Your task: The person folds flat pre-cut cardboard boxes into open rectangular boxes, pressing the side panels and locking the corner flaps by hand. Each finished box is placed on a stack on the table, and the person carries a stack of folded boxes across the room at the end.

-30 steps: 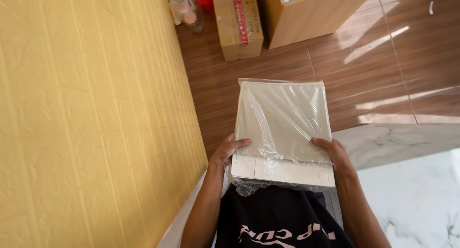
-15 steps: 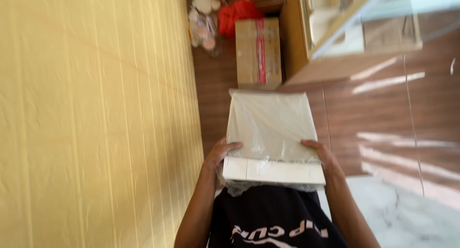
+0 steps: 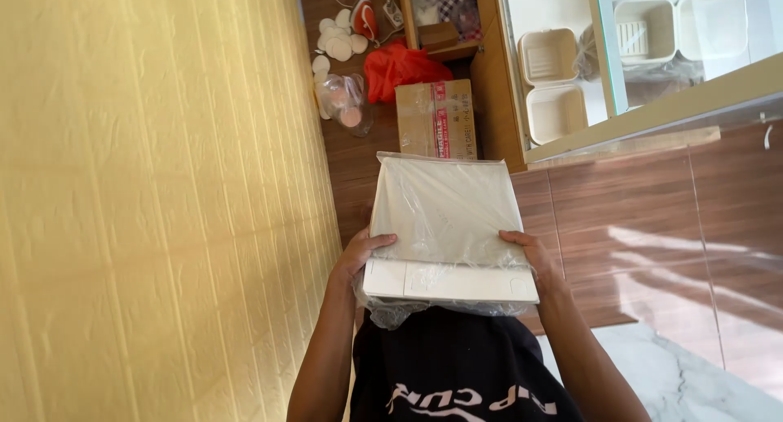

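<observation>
Your left hand grips the left edge of a flat white box wrapped in clear plastic, thumb on top. Your right hand clasps the right edge the same way. You hold the box level in front of your chest, above a brown wooden floor, with loose plastic bunched under its near end. Just beyond the box a cardboard carton sits on the floor, a red bag behind it and a clear bag of cups to its left. A yellow wall runs along your left side. White foam containers lie behind glass, to the right of the carton.
</observation>
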